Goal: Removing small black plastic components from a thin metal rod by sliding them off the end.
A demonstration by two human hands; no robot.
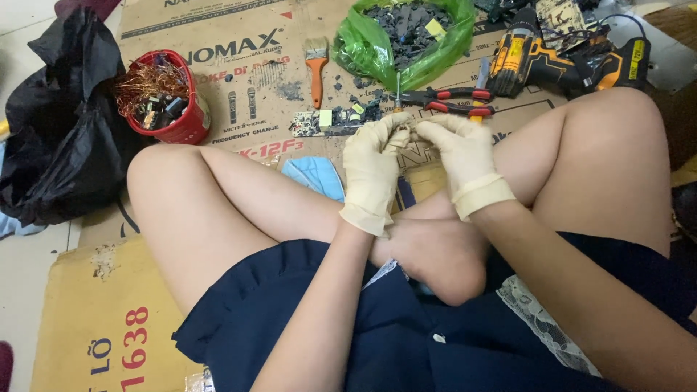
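Observation:
I sit cross-legged on cardboard, both hands in cream rubber gloves. My left hand (370, 168) and my right hand (462, 154) meet fingertip to fingertip above my shins, pinched together on a small part (407, 131) that the fingers mostly hide. A thin metal rod (397, 91), like a screwdriver shaft, sticks up from my left fingers. Just beyond the hands lie red-handled pliers (456, 101) and a small circuit board (327, 120) with yellow components.
A red bucket (181, 125) of copper wire and parts stands at the left beside a black bag (58, 123). Farther off are an orange-handled brush (316, 65), a green bag (363, 51) of dark scraps and a yellow-black drill (559, 59). A blue cloth (316, 174) lies by my knee.

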